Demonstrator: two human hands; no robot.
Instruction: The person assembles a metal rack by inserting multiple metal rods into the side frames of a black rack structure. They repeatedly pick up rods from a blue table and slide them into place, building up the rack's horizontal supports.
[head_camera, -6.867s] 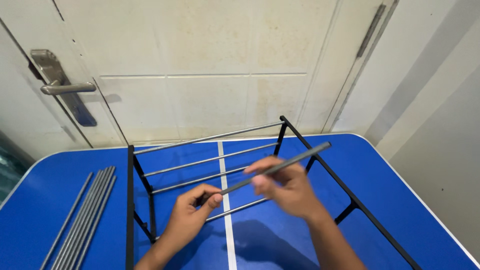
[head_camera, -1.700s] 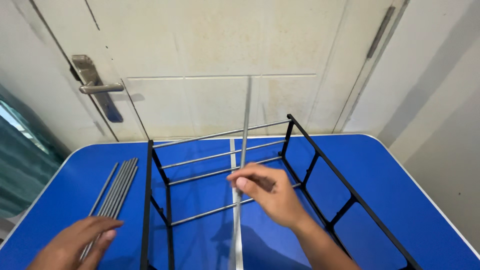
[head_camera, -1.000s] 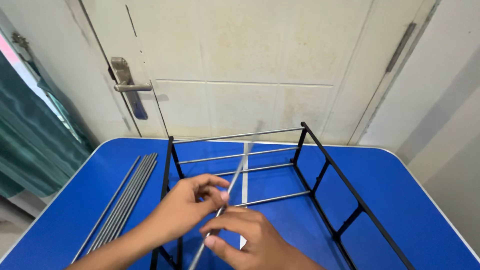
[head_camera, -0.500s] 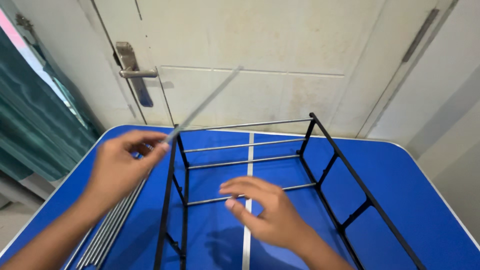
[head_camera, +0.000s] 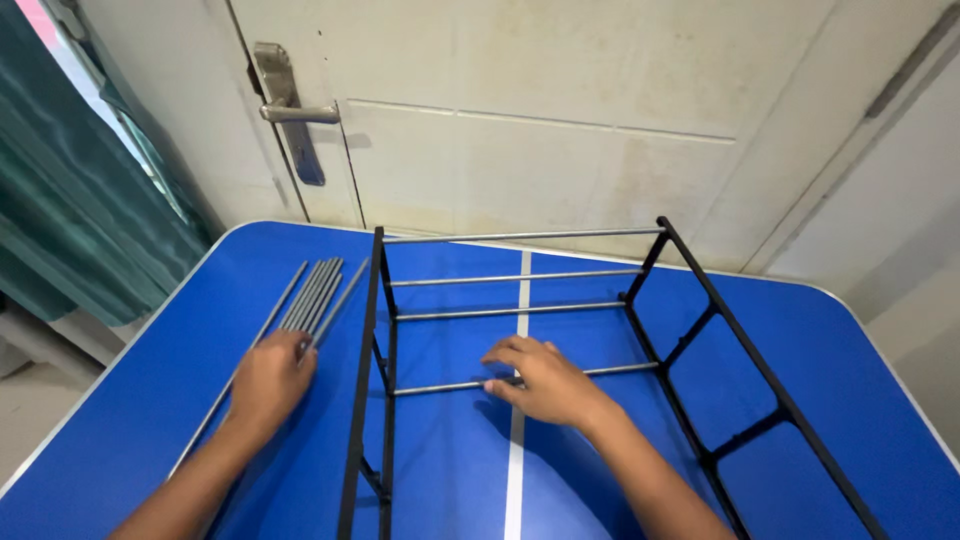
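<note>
On blue table (head_camera: 180, 380), black-sided rack (head_camera: 385, 330) with grey crossbars, loose rods (head_camera: 318, 292) alongside.

Both bare forearms reach forward, the left hand (head_camera: 268, 376) lying palm-down with fingers together, the right hand (head_camera: 541, 380) palm-down too, fingers loosely curled and pointing left.

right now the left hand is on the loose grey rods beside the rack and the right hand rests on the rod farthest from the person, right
Not quite. In the head view the right hand rests on the rack's nearest rod, not the farthest. The left hand is indeed on the loose grey rods beside the rack.
</note>
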